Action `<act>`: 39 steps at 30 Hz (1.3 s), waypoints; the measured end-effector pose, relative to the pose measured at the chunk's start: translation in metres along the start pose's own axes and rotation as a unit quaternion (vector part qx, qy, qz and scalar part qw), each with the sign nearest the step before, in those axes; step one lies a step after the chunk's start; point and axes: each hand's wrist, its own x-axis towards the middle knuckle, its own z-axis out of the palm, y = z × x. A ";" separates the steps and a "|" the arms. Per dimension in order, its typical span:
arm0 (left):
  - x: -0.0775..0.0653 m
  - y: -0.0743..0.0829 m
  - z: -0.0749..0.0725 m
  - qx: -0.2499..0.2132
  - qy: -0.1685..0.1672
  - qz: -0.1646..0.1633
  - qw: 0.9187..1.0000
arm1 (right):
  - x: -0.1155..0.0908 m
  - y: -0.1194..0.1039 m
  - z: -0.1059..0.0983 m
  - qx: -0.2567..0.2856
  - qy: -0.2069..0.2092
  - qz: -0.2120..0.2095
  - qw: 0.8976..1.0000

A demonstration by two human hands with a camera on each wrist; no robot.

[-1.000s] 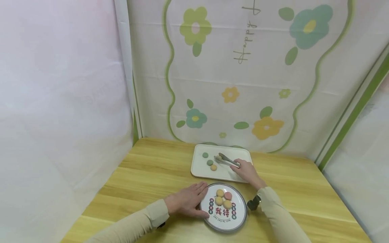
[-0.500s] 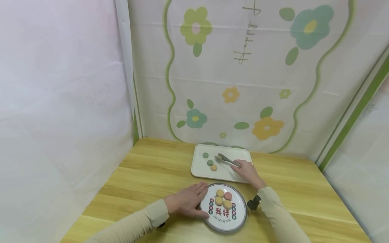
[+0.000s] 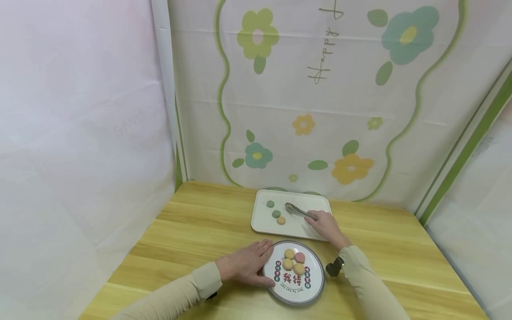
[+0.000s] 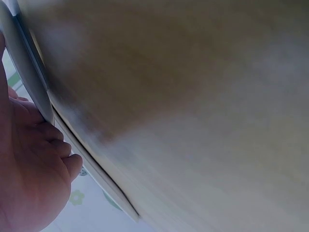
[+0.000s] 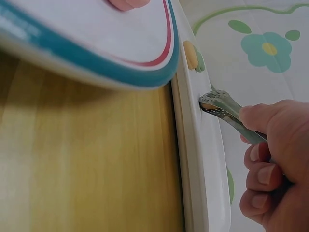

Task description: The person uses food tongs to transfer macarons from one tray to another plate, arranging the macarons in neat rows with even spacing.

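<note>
My right hand (image 3: 326, 226) holds a pair of metal tongs (image 3: 301, 212) over the white tray (image 3: 308, 199). The perforated heads of the tongs are pressed together around a light orange-brown macaron (image 5: 209, 107), mostly hidden in the right wrist view. Two green macarons (image 3: 270, 204) and an orange macaron (image 3: 281, 220) lie to the left on the tray. My left hand (image 3: 249, 263) rests on the left rim of a round plate (image 3: 290, 295), its fingers straight. Three yellow macarons (image 3: 288, 264) and a pink macaron (image 3: 299, 258) sit on that plate.
The wooden table (image 3: 192, 226) carries both tray and plate, the plate nearer to me. Behind the tray rises a flower-printed cloth (image 3: 280, 102). A white cloth wall (image 3: 88, 146) closes the left side, another the right.
The tong arms, spread around the macaron in the earlier frames, have come together on it. My right hand has stayed nearly in place, and the left hand has not moved.
</note>
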 end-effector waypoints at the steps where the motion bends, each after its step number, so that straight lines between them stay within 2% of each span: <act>1: 0.000 0.000 0.000 0.002 0.003 0.002 1.000 | 0.000 0.000 0.000 -0.002 0.001 -0.002 1.000; 22: 0.002 -0.001 -0.002 0.008 0.006 0.004 1.000 | -0.010 -0.006 -0.011 -0.012 -0.002 -0.015 1.000; 33: 0.004 -0.002 0.000 0.021 0.002 0.001 1.000 | -0.023 -0.012 -0.022 0.014 -0.012 -0.033 0.999; 39: 0.003 -0.003 0.001 0.005 -0.003 0.001 1.000 | -0.032 -0.014 -0.027 0.033 -0.024 -0.019 0.999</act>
